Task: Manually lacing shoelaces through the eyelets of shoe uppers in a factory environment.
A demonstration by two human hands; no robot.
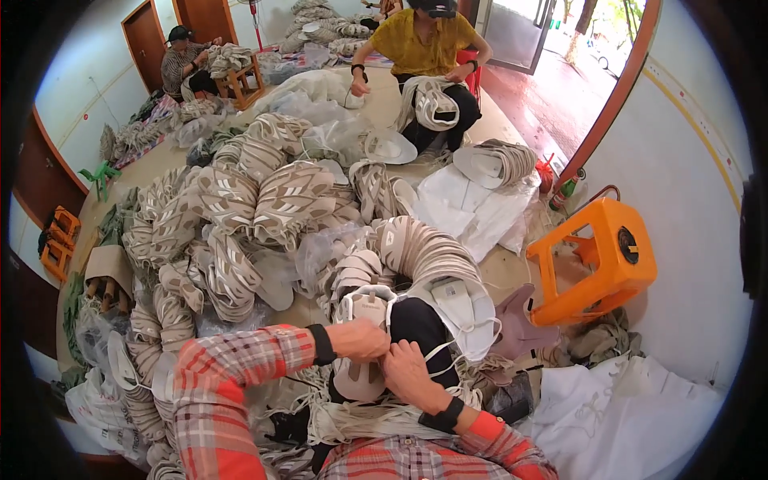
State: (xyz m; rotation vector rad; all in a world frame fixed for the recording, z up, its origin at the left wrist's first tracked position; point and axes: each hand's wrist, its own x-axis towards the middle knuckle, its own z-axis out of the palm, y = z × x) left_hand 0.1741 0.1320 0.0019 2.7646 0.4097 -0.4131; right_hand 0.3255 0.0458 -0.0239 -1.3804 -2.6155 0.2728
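On my lap lies a beige and white shoe upper [358,380], its tongue [369,305] pointing away from me. My left hand [362,339] is closed over the middle of it, and what its fingers pinch is hidden. Right beside it, my right hand [410,374] has its fingers pinched at the upper's right edge. A white shoelace [439,350] runs out from these fingers to the right. More loose laces [360,422] lie in a bundle across my lap. A curved stack of uppers [428,250] rests just beyond my right knee.
Heaps of stacked uppers [228,192] cover the floor ahead and left. An orange plastic stool [596,260] stands at right, near a green bottle [566,189]. White sheeting [616,408] lies below it. A person in yellow [424,40] sits opposite with an upper; another person [180,64] sits far left.
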